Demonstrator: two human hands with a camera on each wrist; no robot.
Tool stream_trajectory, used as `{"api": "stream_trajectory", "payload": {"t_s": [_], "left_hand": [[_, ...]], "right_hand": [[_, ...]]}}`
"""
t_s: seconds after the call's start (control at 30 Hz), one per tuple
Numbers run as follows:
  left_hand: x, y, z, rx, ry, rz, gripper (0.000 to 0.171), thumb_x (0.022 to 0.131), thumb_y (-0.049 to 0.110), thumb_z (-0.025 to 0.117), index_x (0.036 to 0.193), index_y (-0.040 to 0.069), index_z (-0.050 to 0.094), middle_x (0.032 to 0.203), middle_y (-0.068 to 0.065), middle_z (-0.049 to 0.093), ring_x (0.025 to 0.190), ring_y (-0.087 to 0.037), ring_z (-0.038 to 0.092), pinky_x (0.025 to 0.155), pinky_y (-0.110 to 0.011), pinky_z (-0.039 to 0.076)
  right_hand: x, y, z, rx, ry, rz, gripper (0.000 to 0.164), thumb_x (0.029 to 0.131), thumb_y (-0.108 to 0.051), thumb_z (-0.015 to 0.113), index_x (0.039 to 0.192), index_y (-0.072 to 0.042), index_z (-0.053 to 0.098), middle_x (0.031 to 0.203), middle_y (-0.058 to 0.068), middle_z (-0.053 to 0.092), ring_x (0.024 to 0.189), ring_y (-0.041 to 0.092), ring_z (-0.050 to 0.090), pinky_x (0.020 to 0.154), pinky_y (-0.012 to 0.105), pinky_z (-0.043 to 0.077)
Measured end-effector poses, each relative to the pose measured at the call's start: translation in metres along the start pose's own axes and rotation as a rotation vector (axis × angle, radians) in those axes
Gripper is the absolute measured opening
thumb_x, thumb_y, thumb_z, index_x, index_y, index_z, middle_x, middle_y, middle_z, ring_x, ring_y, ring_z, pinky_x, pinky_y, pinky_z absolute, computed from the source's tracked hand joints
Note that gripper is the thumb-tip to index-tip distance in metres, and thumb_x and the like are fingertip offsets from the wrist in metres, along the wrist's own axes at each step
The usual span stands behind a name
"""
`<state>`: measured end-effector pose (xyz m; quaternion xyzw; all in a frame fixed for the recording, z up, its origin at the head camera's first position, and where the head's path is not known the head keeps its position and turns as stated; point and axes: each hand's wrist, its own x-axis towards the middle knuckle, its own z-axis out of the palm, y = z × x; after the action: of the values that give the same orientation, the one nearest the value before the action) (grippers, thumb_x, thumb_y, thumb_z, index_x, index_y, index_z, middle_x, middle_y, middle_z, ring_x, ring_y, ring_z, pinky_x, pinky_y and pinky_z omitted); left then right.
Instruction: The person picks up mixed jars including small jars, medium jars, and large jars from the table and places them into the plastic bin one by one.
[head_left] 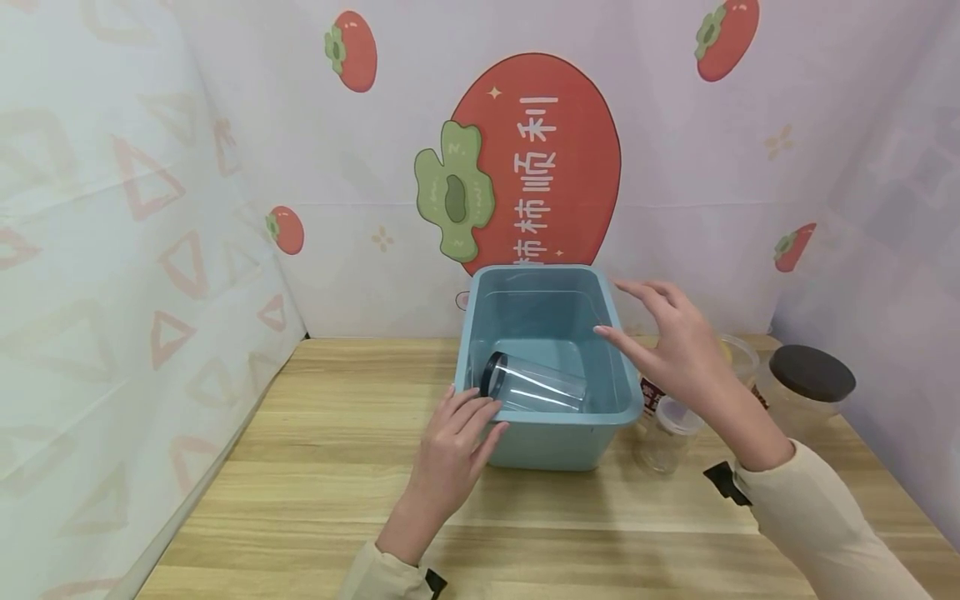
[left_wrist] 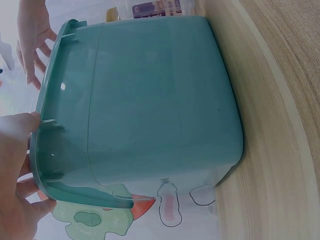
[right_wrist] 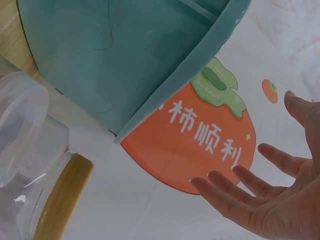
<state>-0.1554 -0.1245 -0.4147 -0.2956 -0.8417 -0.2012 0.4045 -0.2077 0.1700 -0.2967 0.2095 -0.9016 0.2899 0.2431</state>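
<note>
Head view: we record a wood-grain worktop (head_left: 315, 475), a persimmon-print cloth (head_left: 660, 167) behind its back edge and a triangle-print cloth (head_left: 90, 283) along its left. The blue plastic bin (head_left: 547, 446) stands between the left and right edges; a black-ended clear tumbler (head_left: 543, 386) lies on its side inside. The left hand (head_left: 452, 437) holds the near-left rim corner, fingers slightly bent over it. The right hand (head_left: 682, 354), opened wide, holds nothing near the right rim. A black-lidded jar (head_left: 812, 375) stands near the worktop's back right corner.

Left wrist view: we see more of the bin's front wall.

Right wrist view: we note a gold-coloured lid (right_wrist: 64, 197), mostly hidden in the head view. The tumbler shows only in the head view.
</note>
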Motion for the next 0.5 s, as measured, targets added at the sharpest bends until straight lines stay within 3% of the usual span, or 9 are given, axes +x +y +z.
{"api": "stream_trajectory", "payload": {"t_s": [0.27, 0.5], "left_hand": [[-0.001, 0.000, 0.001, 0.001, 0.005, 0.002, 0.029, 0.086, 0.015, 0.087, 0.111, 0.002, 0.078, 0.108, -0.008, 0.078, 0.114, -0.031, 0.070, 0.107, -0.059, 0.054], [-0.001, 0.001, 0.000, 0.000, 0.002, 0.000, 0.029, 0.086, 0.015, 0.087, 0.111, 0.002, 0.078, 0.108, -0.008, 0.078, 0.114, -0.031, 0.070, 0.107, -0.060, 0.054]], "right_hand": [[-0.008, 0.004, 0.002, -0.013, 0.020, -0.001, 0.065, 0.092, -0.025, 0.084, 0.148, -0.006, 0.058, 0.142, 0.030, 0.055, 0.115, 0.048, 0.063, 0.079, 0.065, 0.058], [-0.013, 0.007, 0.004, -0.006, 0.018, 0.013, 0.066, 0.093, -0.027, 0.084, 0.150, -0.006, 0.057, 0.144, 0.029, 0.054, 0.124, 0.049, 0.058, 0.084, 0.069, 0.055]]}}
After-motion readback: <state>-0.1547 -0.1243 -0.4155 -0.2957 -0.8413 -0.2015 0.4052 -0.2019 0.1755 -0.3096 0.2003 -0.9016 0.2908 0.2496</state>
